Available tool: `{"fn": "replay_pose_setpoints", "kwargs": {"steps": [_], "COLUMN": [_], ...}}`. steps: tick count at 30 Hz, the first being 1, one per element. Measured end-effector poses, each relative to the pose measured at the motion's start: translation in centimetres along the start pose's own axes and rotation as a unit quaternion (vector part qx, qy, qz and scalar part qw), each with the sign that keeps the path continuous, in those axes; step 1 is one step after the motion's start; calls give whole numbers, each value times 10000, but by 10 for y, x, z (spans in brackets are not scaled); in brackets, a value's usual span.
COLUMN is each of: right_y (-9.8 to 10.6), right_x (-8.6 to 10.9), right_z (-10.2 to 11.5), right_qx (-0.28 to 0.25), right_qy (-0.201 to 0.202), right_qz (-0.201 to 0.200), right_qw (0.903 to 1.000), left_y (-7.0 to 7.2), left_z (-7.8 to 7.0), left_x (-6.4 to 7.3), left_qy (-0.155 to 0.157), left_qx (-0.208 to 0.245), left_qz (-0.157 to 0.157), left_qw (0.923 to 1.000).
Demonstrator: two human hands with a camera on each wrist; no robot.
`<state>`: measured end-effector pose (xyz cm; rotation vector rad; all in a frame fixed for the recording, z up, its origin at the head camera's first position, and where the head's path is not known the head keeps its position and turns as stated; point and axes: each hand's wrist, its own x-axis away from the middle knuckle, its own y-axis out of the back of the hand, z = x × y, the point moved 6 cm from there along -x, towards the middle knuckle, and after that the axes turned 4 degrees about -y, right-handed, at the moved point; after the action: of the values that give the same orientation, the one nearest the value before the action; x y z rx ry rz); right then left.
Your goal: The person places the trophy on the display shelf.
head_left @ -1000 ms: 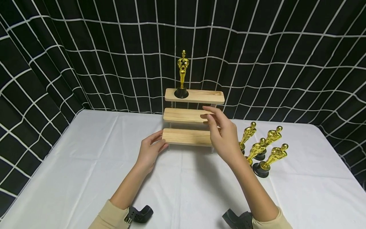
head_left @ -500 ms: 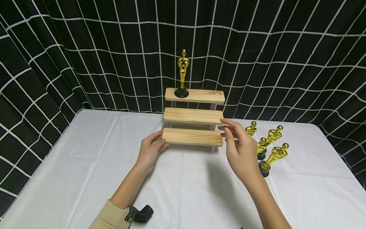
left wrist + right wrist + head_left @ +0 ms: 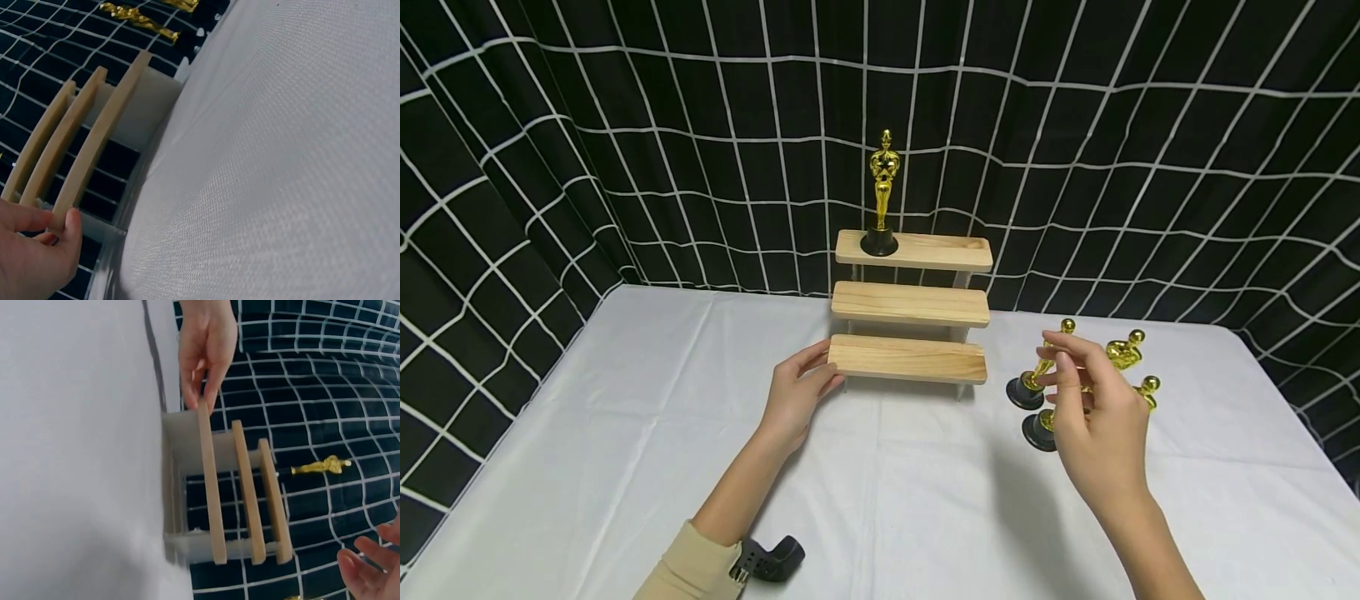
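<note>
Left fingers point(image 3: 808, 357) pinch the rack point(image 3: 910, 360); right fingers point(image 3: 1078, 347), apart and empty, hang by the trophies point(image 3: 1025, 393) on the counter point(image 3: 880, 508). Careless reach could topple neighbours (they're bunched); a tugged rack could tip the top trophy point(image 3: 883, 179).

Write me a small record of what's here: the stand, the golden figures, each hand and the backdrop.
Stand: three-tiered wooden stand on a white cloth
Top shelf: one gold statuette, upright, left of centre
Other statuettes: right of the stand, partly hidden by the right hand
Left hand: pinches the left end of the bottom shelf
Right hand: holds nothing, fingers loosely bent
Backdrop: black fabric with white grid
</note>
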<state>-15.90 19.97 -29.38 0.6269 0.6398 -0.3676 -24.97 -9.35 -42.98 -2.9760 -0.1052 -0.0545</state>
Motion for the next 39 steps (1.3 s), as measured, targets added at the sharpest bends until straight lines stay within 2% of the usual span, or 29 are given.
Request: {"fn": "replay_pose_setpoints", "kwargs": {"steps": [5,12,16,29,39], "right_y": [10,20,25,26,15], "right_x": [3,6,7,13,16], "right_z": [-7,-15,-21,-45,-58], "right_qx": [220,167,340,548,557], "right_qy": [-176,-526,-624,-1259,-1103], "right_qz": [-86,-133,-159,-77,13], "right_qw": [9996,9984,9973,9905,9923], "left_y": [0,0,0,0,1], "left_z": [0,0,0,0,-1], "left_x": [1,1,0,0,1], "left_qy": [1,3,9,31,33], "left_qx": [-7,19,17,5,4], "left_qz": [-16,-17,-17,-31,-63], "left_qw": [10000,10000,10000,10000,10000]}}
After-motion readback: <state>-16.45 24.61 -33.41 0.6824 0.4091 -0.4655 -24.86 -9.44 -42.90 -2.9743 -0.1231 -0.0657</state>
